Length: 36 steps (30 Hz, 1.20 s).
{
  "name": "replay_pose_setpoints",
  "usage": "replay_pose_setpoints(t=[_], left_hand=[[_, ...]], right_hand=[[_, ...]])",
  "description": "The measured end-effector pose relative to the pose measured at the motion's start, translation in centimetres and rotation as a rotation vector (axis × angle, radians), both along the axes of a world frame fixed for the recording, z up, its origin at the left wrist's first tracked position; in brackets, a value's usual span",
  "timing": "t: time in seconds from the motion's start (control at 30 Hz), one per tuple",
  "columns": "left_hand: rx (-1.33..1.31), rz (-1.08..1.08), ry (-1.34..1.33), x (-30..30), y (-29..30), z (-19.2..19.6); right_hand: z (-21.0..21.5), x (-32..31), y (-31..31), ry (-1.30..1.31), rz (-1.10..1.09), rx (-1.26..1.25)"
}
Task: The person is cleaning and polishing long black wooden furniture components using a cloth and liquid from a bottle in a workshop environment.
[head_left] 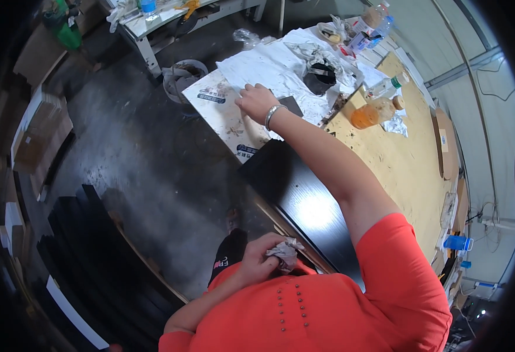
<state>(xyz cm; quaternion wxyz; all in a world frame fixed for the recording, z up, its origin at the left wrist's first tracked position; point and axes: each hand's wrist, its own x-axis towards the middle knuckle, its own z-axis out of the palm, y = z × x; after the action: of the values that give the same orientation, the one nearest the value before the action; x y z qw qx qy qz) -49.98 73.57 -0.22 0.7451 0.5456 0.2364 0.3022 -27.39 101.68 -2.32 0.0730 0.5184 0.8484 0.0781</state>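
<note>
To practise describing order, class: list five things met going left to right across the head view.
Brown cardboard stack, round whitish waste bin, bare right hand, clear bottle of orange liquid, blue plastic jug.

I see a glossy black rectangular board at the near edge of the flat tan tabletop, a crumpled greyish-white wad.

On the table, a board lies along the near left side, with the right hand beyond its far end and two bottles to that hand's right; a bucket and, nearer, panels are on the floor to the left (the left hand, around a wad, is before the torso)
</note>
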Motion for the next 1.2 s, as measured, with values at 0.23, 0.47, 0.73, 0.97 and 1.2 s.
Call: replay_pose_setpoints(t=[0.23, 0.47, 0.73, 0.97, 1.2], left_hand=[[0.435, 0.144, 0.142, 0.5, 5.6, 0.9], [0.824, 0.019, 0.151, 6.5, 5.6, -0.2], [0.907, -0.008, 0.159, 6.8, 5.6, -1.1], [0.943, 0.062, 0.157, 6.7, 5.5, -2.1], [0.905, 0.081, 0.117, 6.6, 5.5, -2.4]], right_hand=[[6.0, 2.6, -0.7, 0.676, -0.288, 0.256], [6.2, 1.5, -14.1, 1.243, -0.564, -0.118], [5.7, 0.2, -15.8, 0.912, -0.475, -0.181], [5.8, -1.9, -16.0, 0.822, -0.233, -0.116], [6.2, 2.1, -13.7, 0.946, -0.447, -0.016]])
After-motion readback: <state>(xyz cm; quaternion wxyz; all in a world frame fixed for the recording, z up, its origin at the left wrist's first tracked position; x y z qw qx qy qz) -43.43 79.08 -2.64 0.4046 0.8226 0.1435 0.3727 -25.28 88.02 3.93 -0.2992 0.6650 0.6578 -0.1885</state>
